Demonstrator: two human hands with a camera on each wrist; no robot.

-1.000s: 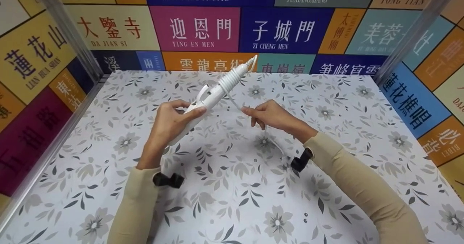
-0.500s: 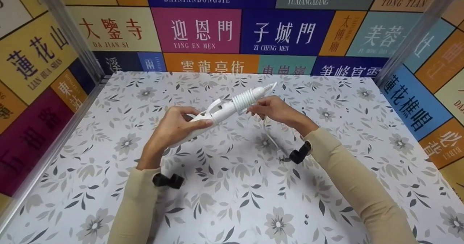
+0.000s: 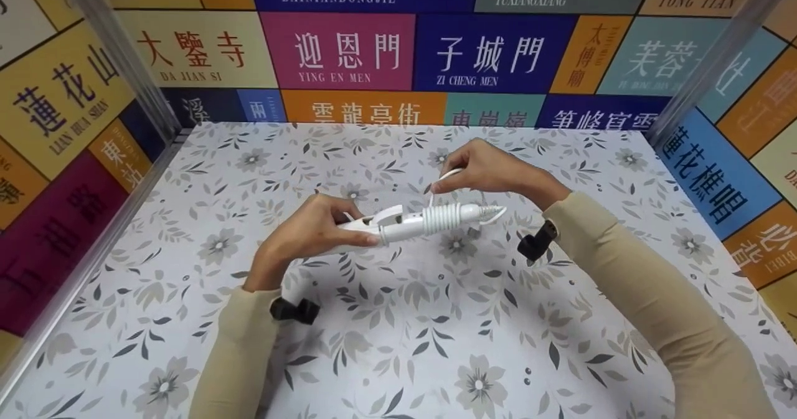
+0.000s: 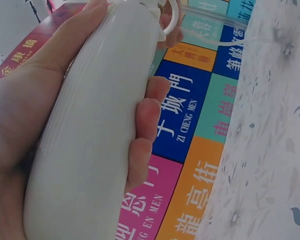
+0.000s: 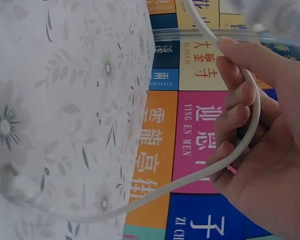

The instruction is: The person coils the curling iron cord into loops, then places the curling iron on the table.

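Note:
A white curling iron point(image 3: 405, 227) is held in the air, lying nearly level, its cord end to the right. My left hand point(image 3: 317, 223) grips its thick smooth body, thumb along the near side, as the left wrist view also shows with the curling iron point(image 4: 95, 125) filling the palm. Several turns of white cord point(image 3: 441, 217) wrap the part near the ribbed cone end. Just above those turns, my right hand point(image 3: 489, 167) pinches the cord between thumb and finger. In the right wrist view the loose cord point(image 5: 155, 192) trails past curled fingers to a blurred end piece point(image 5: 20, 187).
A table with a floral cover point(image 3: 373, 344) lies below both hands. Coloured panels with lettering point(image 3: 348, 48) stand behind it and along both sides, with clear corner posts point(image 3: 118, 51). Dark cameras sit on both wrists.
The curling iron has swung down from an upward slant to nearly level. My right hand has gone from beside and below it to above it, carrying the cord over the far side.

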